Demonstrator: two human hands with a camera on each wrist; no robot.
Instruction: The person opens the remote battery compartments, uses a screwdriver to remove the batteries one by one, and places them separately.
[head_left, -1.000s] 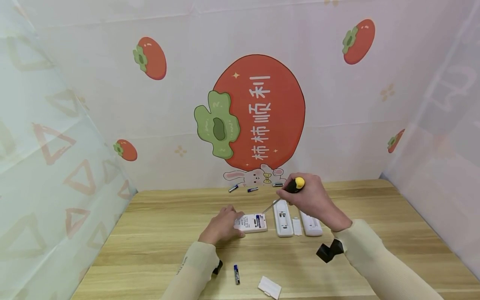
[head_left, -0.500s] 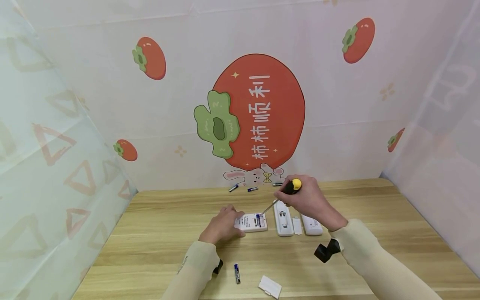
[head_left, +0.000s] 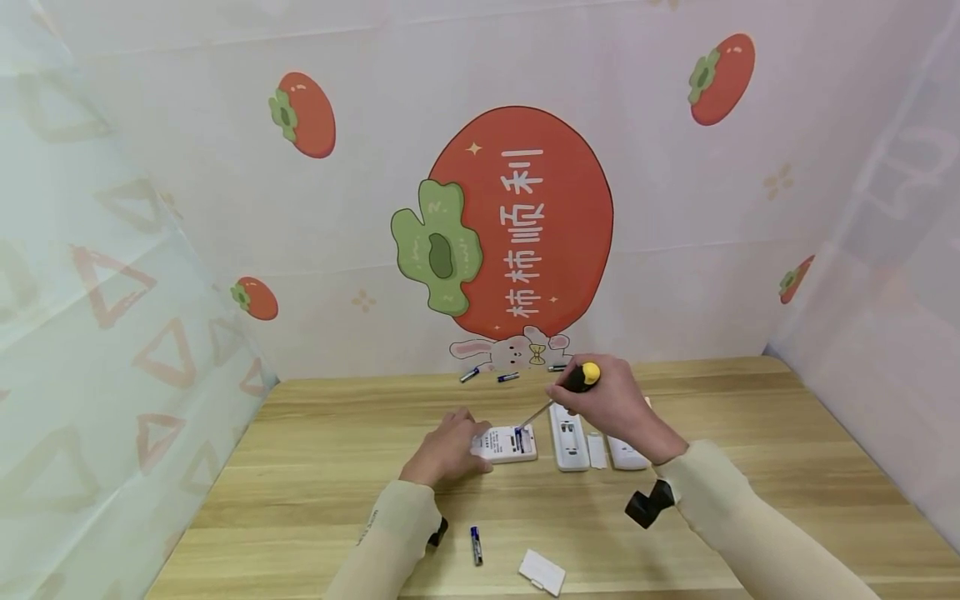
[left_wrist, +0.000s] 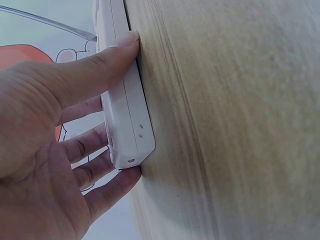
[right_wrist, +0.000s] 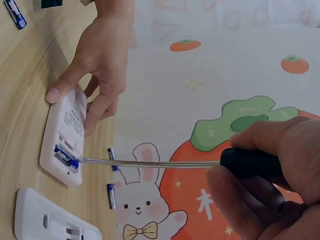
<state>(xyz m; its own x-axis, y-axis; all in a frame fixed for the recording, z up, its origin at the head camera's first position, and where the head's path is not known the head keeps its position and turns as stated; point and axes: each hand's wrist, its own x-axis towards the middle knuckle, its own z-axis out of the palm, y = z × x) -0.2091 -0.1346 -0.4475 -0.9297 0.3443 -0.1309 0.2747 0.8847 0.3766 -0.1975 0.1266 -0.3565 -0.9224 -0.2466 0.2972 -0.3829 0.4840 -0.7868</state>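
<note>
My left hand (head_left: 447,450) grips a white remote control (head_left: 495,447) lying back side up on the wooden table, thumb along its near edge and fingers along the far edge. Its battery compartment is uncovered, and a blue battery (right_wrist: 66,156) sits inside. My right hand (head_left: 611,402) holds a screwdriver (right_wrist: 150,163) by its black handle with a yellow end. The shaft slants down to the left, and its tip is right at the end of the battery in the compartment. In the left wrist view the thumb presses the remote's side (left_wrist: 127,95).
Right of the held remote lie an opened white remote (head_left: 570,446), a white battery cover (head_left: 597,451) and another white remote (head_left: 627,454), partly behind the right hand. Several batteries (head_left: 507,377) lie along the back wall. A loose battery (head_left: 476,546) and another cover (head_left: 542,572) lie in front.
The right hand has moved slightly left and down, bringing the screwdriver tip from the remote's far edge onto the battery's end. The left hand keeps its grip on the remote.
</note>
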